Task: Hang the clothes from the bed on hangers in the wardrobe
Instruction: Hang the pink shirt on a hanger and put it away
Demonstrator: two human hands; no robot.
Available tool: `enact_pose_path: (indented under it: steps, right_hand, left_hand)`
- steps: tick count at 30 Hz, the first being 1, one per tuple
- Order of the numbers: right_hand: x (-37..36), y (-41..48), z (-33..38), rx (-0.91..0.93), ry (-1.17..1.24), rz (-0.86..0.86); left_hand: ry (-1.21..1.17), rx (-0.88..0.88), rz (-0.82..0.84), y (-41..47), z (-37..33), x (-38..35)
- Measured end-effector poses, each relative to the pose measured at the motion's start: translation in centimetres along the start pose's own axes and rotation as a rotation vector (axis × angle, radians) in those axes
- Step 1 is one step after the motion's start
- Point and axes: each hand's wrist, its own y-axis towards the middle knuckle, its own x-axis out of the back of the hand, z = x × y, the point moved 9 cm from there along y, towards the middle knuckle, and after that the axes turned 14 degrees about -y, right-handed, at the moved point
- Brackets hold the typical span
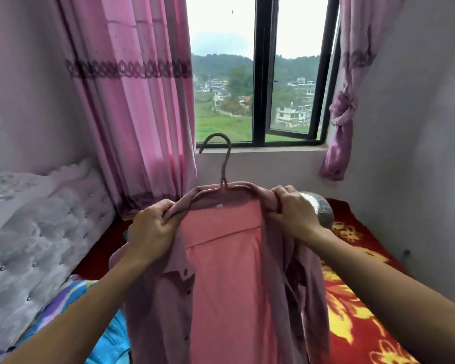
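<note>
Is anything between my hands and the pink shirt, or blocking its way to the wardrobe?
Nothing stands between them: the left hand and the right hand grip the pink shirt at its shoulders, draped on the hanger. The wardrobe is not in view, so whether its way there is blocked cannot be told.

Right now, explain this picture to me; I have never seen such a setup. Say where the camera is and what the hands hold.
There is no machine here: a person wears one wide-angle camera on the head, looking forward and down, so both arms are that person's own. The left hand and right hand each grip a shoulder of a pink shirt that sits on a hanger, hook upward. Below them lie a red flowered blanket and a blue cloth, beside a grey padded headboard. Behind are a window and pink curtains. The wardrobe is not in view.
</note>
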Motion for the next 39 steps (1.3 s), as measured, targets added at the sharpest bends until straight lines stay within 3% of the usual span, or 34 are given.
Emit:
enact_pose_path:
  steps: [3,7,10,13,16,18,21,25,29,32,35,37,39]
  right_hand:
    - [2.0,-0.2,-1.2,0.001,0.133,-0.19]
    - [5.2,-4.0,1.9,0.202,0.304,-0.403]
    - [3.8,-9.6,6.3,0.452,0.545,-0.224]
    - [1.1,-12.7,7.9,0.519,0.441,0.042]
    - [4.8,-13.7,7.6,0.535,0.475,-0.16]
    - [7.5,-14.7,9.6,0.641,0.489,-0.219]
    - [8.1,-17.3,14.5,0.856,0.508,-0.031]
    - [10.9,-25.0,19.9,1.009,0.715,0.021]
    - [15.7,-32.5,24.8,1.093,0.839,0.089]
    - [19.0,-37.5,27.0,1.123,0.948,0.14]
    - [22.1,-43.9,29.1,1.187,1.059,0.189]
    - [24.4,-49.0,30.9,1.268,1.12,0.235]
    - [26.6,-54.1,32.6,1.387,1.145,0.303]
  left_hand:
    - [0.177,0.058,-0.079,-1.7,-1.4,0.8]
    - [0.355,0.251,-0.16,-5.3,-3.3,0.8]
    - [0.365,0.308,-0.175,-9.4,-5.3,0.7]
    - [0.377,0.29,-0.252,-14.5,-8.0,3.7]
    - [0.427,0.228,-0.296,-20.1,-11.7,8.1]
    - [0.481,0.206,-0.306,-23.6,-14.5,10.6]
    - [0.55,0.206,-0.35,-28.1,-18.3,14.3]
    - [0.522,0.252,-0.557,-34.3,-23.0,19.3]
    - [0.55,0.318,-0.662,-40.5,-27.8,22.4]
    - [0.55,0.443,-0.656,-47.2,-31.5,25.7]
    - [0.776,0.642,-0.586,-55.3,-35.0,29.5]
    - [0.758,0.65,-0.594,-60.2,-37.2,31.7]
    - [0.704,0.626,-0.705,-65.4,-39.6,33.6]
